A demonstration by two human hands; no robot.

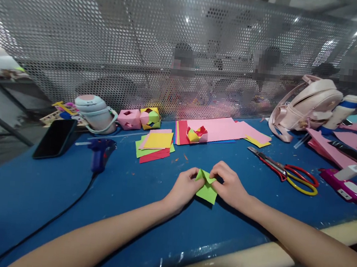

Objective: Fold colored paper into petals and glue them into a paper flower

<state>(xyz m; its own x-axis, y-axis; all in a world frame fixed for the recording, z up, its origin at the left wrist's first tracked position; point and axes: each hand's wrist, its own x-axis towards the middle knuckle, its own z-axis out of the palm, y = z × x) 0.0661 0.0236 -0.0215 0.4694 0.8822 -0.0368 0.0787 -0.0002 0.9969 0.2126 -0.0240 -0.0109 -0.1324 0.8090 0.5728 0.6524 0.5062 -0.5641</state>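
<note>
A small sheet of green paper (206, 193), with its far part folded, is held just above the blue table near the front edge. My left hand (185, 187) pinches its left side between thumb and fingers. At the right side, my right hand (227, 182) grips the folded edge with its fingertips. Beyond the hands lies a loose pile of coloured paper squares (157, 141) in yellow, pink, green and red. A partly assembled folded-paper piece (196, 134) in red, yellow and pink sits on large pink sheets (220, 127).
A blue glue gun (100, 153) with a trailing cord, a phone (55, 138) and a lidded cup (93, 114) stand left. Two folded-paper cubes (130, 119) are beside the cup. Scissors (299, 179), a cutter knife, a purple power strip (343, 185) and a pink backpack (314, 101) lie right.
</note>
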